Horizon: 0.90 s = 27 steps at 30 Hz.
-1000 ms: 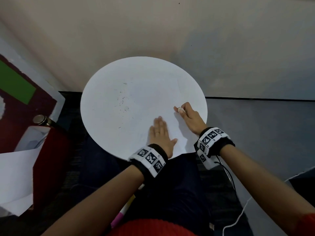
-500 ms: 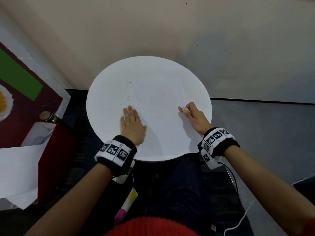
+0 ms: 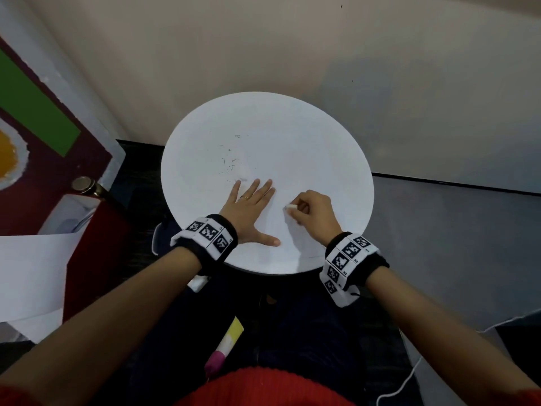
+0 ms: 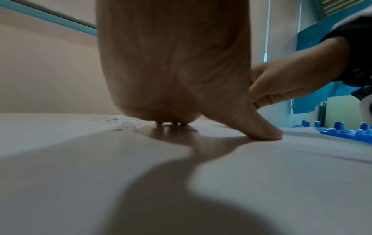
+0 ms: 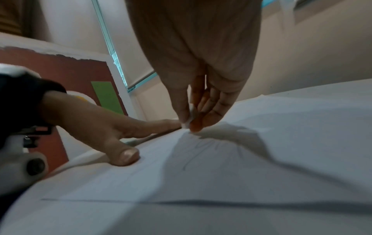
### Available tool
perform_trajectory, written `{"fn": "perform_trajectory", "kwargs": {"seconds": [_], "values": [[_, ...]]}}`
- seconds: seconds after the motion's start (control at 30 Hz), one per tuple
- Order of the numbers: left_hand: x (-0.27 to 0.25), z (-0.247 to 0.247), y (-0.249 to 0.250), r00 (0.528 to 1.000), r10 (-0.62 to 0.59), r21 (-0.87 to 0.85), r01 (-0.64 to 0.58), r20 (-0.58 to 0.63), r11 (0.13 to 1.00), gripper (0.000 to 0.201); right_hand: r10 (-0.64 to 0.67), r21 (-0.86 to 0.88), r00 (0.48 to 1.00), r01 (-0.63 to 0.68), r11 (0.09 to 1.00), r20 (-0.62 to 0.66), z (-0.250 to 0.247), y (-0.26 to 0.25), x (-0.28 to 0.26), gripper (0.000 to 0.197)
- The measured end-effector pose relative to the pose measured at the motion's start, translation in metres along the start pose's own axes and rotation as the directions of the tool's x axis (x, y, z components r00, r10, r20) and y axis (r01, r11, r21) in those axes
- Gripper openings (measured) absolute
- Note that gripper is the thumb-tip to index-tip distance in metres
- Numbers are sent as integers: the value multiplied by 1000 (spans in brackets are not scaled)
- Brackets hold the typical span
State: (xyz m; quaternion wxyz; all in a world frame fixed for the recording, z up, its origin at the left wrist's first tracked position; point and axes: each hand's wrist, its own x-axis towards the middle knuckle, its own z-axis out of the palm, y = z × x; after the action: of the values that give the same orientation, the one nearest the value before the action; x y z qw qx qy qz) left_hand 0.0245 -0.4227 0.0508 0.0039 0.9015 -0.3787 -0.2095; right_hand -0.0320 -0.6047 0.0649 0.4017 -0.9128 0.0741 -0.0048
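Rubbing out the faint pencil marks (image 5: 188, 163) is best done in short, light strokes: the white eraser (image 3: 289, 207) is pinched in the right hand (image 3: 314, 213), tip on the paper (image 3: 298, 235), while the sheet is pinned to the desk (image 3: 199, 136) by the flat, spread left hand (image 3: 248, 210).

A round white table (image 3: 199, 171) stood beneath the left hand (image 3: 248, 212) and right hand (image 3: 314, 213), a plain beige wall (image 3: 263, 48) beyond them, grey floor (image 3: 445, 235) outward of the right hand.
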Motion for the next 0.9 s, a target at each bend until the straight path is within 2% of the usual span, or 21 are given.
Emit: {"fn": "perform_trajectory", "kwargs": {"seconds": [0.1, 0.27, 0.4, 0.47, 0.57, 0.63, 0.73, 0.8, 0.9], "values": [[6, 2, 2, 999, -22, -4, 22, -25, 1000, 126, 35, -107, 997, -42, 993, -65, 5, -1, 8, 8], [7, 5, 1, 998, -38, -14, 38, -43, 999, 127, 9, -38, 999, -7, 999, 48, 27, -17, -4, 6], [7, 4, 0, 999, -33, -34, 32, -31, 999, 124, 97, -149, 991, -109, 983, -88, 5, 4, 7, 7], [7, 4, 1, 999, -30, -46, 29, -26, 999, 121, 115, -135, 985, -132, 982, -131, 10, 1, 2, 7], [7, 3, 2, 999, -32, -27, 31, -34, 999, 120, 47, -50, 998, -49, 998, -44, 34, -17, -12, 7], [6, 3, 2, 999, -29, -24, 28, -37, 999, 119, 54, -33, 998, -55, 998, -24, 29, -15, -9, 7], [7, 2, 0, 999, -28, -33, 27, -25, 999, 119, 140, -64, 982, -149, 987, -129, 11, 2, 2, 9], [7, 3, 1, 999, -34, -30, 33, -24, 999, 120, 168, -53, 969, -180, 982, -182, 17, -1, 0, 10], [7, 2, 3, 999, -43, -17, 42, -26, 999, 120, 118, -9, 988, -120, 993, -99, 46, -22, -10, 7]]}}
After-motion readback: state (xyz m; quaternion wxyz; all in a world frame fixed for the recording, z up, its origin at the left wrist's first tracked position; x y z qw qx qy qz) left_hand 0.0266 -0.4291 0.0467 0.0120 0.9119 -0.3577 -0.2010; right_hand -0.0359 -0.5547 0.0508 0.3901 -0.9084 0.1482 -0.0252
